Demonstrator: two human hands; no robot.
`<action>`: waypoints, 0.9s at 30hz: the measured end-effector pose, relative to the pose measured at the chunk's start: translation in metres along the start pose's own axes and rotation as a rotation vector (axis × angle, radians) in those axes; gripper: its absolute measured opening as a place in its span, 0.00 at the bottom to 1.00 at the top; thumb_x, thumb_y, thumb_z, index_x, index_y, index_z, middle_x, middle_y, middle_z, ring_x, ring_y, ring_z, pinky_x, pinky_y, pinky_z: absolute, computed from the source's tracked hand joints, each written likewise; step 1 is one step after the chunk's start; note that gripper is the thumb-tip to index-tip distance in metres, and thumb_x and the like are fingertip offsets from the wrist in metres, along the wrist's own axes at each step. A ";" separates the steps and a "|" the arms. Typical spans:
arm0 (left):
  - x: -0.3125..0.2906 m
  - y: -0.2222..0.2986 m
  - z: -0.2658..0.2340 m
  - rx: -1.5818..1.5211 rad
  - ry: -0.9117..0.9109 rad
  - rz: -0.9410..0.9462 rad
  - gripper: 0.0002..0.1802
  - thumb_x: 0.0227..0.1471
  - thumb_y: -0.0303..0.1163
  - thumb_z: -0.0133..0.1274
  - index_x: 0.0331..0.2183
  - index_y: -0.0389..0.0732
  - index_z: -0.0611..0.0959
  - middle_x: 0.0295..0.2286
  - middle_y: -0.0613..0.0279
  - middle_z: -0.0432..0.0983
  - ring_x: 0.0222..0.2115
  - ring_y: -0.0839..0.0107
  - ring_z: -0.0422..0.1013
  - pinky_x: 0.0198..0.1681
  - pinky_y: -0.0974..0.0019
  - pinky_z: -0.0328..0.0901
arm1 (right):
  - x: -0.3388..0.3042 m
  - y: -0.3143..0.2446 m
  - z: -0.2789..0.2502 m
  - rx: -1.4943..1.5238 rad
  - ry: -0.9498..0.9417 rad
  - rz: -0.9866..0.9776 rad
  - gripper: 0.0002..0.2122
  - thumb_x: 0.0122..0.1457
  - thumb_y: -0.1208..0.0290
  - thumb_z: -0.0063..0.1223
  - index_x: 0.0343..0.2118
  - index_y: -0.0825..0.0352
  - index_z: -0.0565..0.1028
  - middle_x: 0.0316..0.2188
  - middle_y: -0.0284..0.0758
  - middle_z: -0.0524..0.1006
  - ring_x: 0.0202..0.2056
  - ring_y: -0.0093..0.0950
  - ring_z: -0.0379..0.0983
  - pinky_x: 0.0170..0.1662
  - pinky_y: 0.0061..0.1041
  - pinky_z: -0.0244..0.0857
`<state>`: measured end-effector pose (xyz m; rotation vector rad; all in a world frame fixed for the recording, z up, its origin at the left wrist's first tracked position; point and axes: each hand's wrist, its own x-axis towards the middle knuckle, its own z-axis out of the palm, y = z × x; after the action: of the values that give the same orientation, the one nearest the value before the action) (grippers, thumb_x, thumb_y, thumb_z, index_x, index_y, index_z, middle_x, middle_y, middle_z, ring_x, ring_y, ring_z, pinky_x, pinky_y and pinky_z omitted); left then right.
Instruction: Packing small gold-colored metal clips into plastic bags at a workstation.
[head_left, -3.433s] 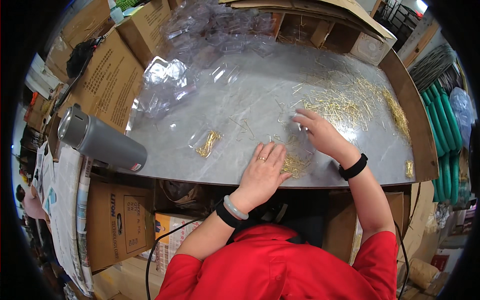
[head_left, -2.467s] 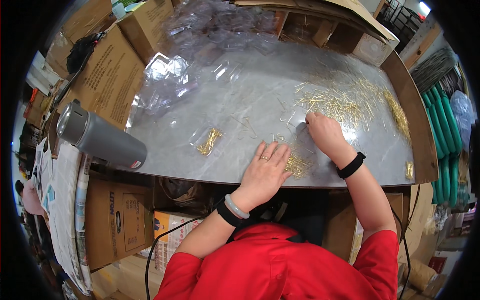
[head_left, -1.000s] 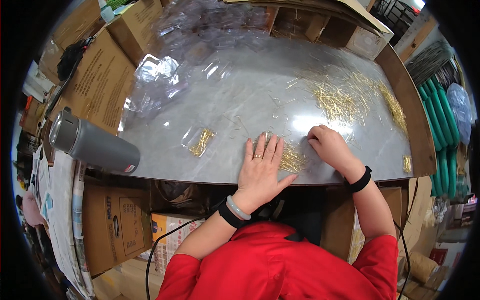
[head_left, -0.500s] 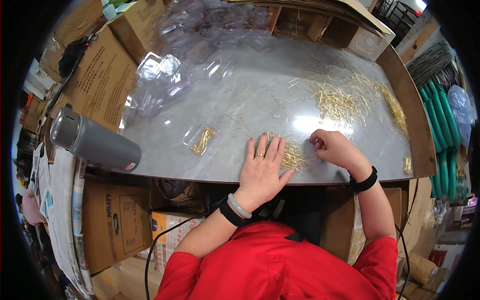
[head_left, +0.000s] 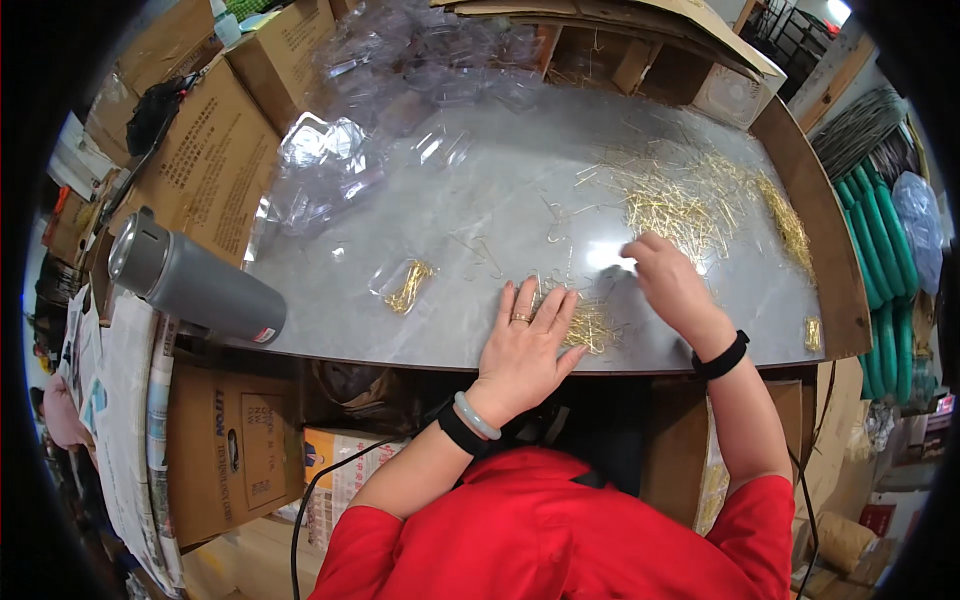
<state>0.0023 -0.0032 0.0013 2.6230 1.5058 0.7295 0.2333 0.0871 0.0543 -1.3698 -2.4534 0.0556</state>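
The left hand (head_left: 525, 335) lies flat, fingers spread, partly over the golden wire hooks (head_left: 594, 334) at the table's six o'clock; if it slides, they could scatter or tangle. The right hand (head_left: 672, 285) is half curled; its grip I cannot tell. The grey table (head_left: 510, 170) bears clear plastic trays (head_left: 330, 165) at ten o'clock; green coils (head_left: 887, 245) stand beyond three.

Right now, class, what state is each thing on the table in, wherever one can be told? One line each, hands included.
Left hand, palm down, fingers spread.
Right hand, fingers curled; whether they grip a wire is unclear.
Near gold wire pile, loose, partly covered by the left hand.
Far gold wire pile, loose, scattered.
Clear tray, holding gold wires.
Grey bottle, capped.
Clear plastic containers, heaped.
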 end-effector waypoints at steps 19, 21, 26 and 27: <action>-0.001 0.000 0.004 -0.011 -0.022 -0.046 0.39 0.57 0.54 0.50 0.57 0.32 0.70 0.54 0.47 0.64 0.60 0.48 0.55 0.67 0.45 0.45 | 0.107 -0.029 0.050 -0.004 -0.110 0.221 0.31 0.54 0.45 0.59 0.41 0.77 0.74 0.43 0.54 0.74 0.42 0.50 0.76 0.45 0.41 0.72; 0.001 0.001 0.003 -0.031 -0.035 -0.055 0.38 0.57 0.54 0.50 0.57 0.32 0.70 0.54 0.47 0.64 0.60 0.48 0.55 0.67 0.45 0.45 | 0.116 -0.044 0.053 -0.018 -0.164 0.232 0.36 0.53 0.39 0.58 0.43 0.78 0.73 0.44 0.54 0.73 0.44 0.49 0.76 0.47 0.40 0.71; -0.002 0.000 0.000 0.028 -0.068 -0.056 0.38 0.58 0.53 0.48 0.58 0.32 0.70 0.55 0.45 0.64 0.60 0.47 0.56 0.67 0.45 0.45 | 0.125 -0.103 0.055 -0.067 -0.294 0.140 0.43 0.50 0.33 0.56 0.47 0.79 0.72 0.44 0.54 0.73 0.46 0.49 0.75 0.51 0.39 0.70; -0.002 0.000 0.000 0.035 -0.052 -0.048 0.38 0.58 0.54 0.48 0.58 0.32 0.70 0.55 0.45 0.64 0.60 0.47 0.56 0.67 0.45 0.45 | 0.124 -0.110 0.056 -0.077 -0.280 0.112 0.43 0.49 0.34 0.58 0.47 0.81 0.72 0.44 0.53 0.73 0.45 0.48 0.75 0.51 0.38 0.70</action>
<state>0.0015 -0.0049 0.0002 2.5986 1.5752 0.6315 0.0658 0.1386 0.0555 -1.6301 -2.6236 0.1941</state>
